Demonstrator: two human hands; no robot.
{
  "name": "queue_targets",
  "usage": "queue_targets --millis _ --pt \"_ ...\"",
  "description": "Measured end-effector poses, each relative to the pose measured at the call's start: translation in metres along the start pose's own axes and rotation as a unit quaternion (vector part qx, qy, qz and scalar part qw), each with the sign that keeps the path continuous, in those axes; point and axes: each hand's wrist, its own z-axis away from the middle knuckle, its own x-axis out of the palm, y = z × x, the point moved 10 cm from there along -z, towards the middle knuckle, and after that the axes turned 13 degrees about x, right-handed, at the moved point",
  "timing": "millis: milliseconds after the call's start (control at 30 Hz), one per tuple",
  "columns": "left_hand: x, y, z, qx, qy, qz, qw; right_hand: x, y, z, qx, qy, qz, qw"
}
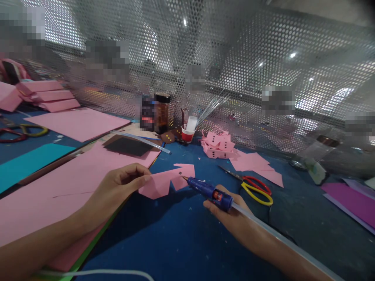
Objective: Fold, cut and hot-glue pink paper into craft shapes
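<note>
My left hand [129, 181] pinches a cut piece of pink paper [158, 184] by its left end, above the blue table. A small dark dot marks the paper near its right part. My right hand [231, 207] grips a blue glue gun [206, 188], fingers wrapped round it, with a long clear glue stick [272, 232] running out of its back. The gun's nozzle points left and lies at the paper's right part; whether it touches cannot be made out. Beyond my right hand lie scissors [249, 185] with one red and one yellow handle.
Pink sheets [79, 175] lie along the left, with a black piece [129, 145] on top. At the back stand a brown jar [162, 113], a red and white cup [188, 134] and a pile of dotted pink paper pieces [218, 145]. A perforated metal screen [249, 78] rises behind. Purple sheets [351, 201] lie right.
</note>
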Motion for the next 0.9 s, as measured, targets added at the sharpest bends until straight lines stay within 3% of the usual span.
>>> queue_targets --millis 400,567,767,900 --pt "0.0 -0.001 0.001 -0.002 -0.004 0.002 1.0 -0.007 0.016 0.0 0.006 0.055 0.001 0.998" --pt "0.0 -0.002 0.001 -0.004 0.0 0.007 1.0 -0.006 0.012 0.0 -0.001 0.046 -0.009 0.999" --pt "0.001 -0.001 0.001 0.0 -0.007 0.004 1.0 0.003 -0.007 0.002 -0.016 -0.03 -0.005 0.999" --pt "0.0 -0.003 0.001 -0.002 -0.004 0.008 1.0 0.003 -0.008 0.001 -0.025 -0.027 -0.01 0.999"
